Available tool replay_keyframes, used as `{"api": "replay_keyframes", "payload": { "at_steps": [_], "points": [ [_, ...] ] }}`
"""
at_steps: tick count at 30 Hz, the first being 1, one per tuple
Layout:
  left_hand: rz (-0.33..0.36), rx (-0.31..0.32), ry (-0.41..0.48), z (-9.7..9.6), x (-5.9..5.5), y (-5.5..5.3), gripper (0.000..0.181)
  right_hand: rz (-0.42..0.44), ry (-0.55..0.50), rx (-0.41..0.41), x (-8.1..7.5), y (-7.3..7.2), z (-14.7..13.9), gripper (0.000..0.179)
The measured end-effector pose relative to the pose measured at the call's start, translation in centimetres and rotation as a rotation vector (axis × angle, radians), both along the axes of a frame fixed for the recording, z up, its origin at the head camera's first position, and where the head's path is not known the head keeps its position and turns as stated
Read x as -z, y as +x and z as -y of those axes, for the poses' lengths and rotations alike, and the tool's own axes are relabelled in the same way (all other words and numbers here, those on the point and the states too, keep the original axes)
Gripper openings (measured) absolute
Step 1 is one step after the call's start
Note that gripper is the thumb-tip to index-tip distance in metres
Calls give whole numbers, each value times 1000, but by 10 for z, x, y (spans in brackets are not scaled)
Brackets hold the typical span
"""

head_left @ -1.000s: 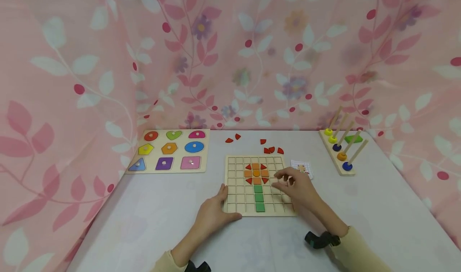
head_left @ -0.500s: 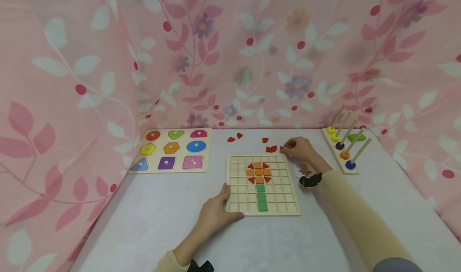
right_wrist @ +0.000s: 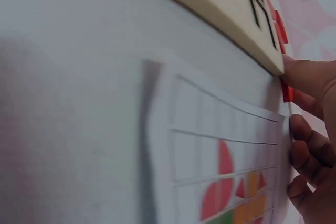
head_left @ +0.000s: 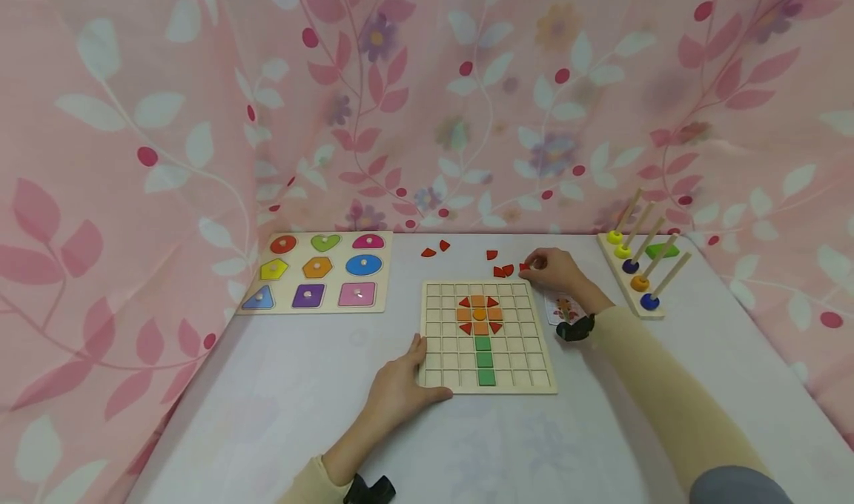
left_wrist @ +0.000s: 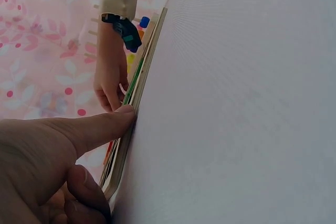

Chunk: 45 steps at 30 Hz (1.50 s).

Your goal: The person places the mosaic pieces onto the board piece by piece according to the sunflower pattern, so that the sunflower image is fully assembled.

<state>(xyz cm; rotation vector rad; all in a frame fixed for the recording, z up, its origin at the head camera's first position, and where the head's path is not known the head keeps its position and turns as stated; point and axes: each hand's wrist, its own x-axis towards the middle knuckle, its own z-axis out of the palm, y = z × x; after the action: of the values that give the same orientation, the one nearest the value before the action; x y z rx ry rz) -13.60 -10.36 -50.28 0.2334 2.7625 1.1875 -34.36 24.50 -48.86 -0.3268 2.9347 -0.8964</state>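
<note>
A square wooden grid board point(head_left: 520, 359) lies on the table, bearing an orange and red flower pattern with a stem of green squares point(head_left: 485, 359). My left hand point(head_left: 394, 391) grips its near left corner, the thumb on the front edge and other fingers at the left side. Beyond the far right corner, my right hand point(head_left: 555, 270) pinches a red fan-shaped piece point(right_wrist: 287, 93) between thumb and index finger, low at the tabletop. Just left of it are more red pieces point(head_left: 508, 270). A printed pattern card point(head_left: 563, 310) is partly under the right wrist.
At the back left lies a shape puzzle board point(head_left: 333, 282) with knobbed pieces. A peg stand point(head_left: 630, 282) with coloured beads is at the right, a green piece point(head_left: 663, 251) behind it. Two red pieces point(head_left: 429, 253) lie further back. A floral curtain point(head_left: 494, 104) hangs behind the table.
My right hand has moved from above the board's right side to the red pieces beyond its far right corner and taken hold of one. The left hand stays at the board.
</note>
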Motion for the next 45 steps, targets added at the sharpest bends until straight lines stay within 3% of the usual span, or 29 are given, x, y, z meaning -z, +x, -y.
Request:
{"api": "replay_keyframes", "payload": {
  "at_steps": [12,28,37,45],
  "points": [
    [6,-5,18,2,1,-1,104,-79,18,-2,7,-1,0,33],
    [11,-7,34,0,-3,-1,104,-66,15,-4,2,2,-2,33],
    [10,-12,26,0,-2,0,103,-29,10,19,6,0,-7,35],
    [17,-10,27,0,0,2,104,-13,-37,71,10,4,-5,55]
  ]
}}
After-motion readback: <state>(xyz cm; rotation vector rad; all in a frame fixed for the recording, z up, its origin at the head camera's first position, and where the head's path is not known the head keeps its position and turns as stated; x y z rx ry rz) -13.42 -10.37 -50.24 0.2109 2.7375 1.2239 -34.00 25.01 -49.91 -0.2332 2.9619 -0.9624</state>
